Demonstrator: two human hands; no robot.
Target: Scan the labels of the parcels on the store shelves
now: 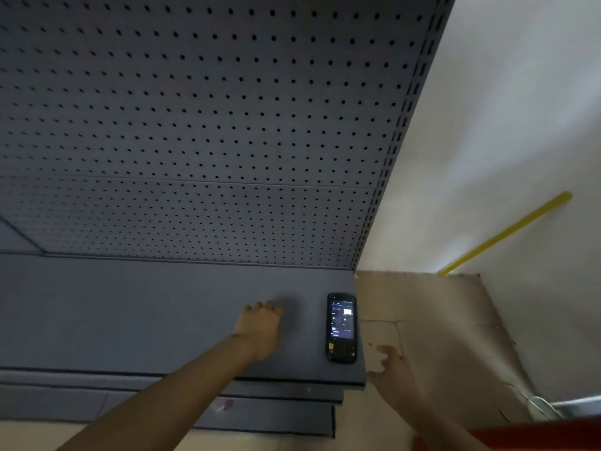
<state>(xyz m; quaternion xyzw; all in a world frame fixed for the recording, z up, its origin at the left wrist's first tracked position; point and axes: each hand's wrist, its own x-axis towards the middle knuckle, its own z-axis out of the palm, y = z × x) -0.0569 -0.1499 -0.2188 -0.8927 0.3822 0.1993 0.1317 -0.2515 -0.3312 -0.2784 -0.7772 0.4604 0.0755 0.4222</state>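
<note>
A black handheld scanner with a lit screen lies flat near the right end of a grey metal shelf. My left hand rests on the shelf just left of the scanner, fingers curled down, holding nothing. My right hand hovers off the shelf's right end, below and right of the scanner, fingers spread and empty. No parcels show on this shelf.
A grey perforated back panel rises behind the shelf. Lower shelves step out beneath. Flattened cardboard covers the floor at right, by a white wall with a yellow strip. A red edge sits bottom right.
</note>
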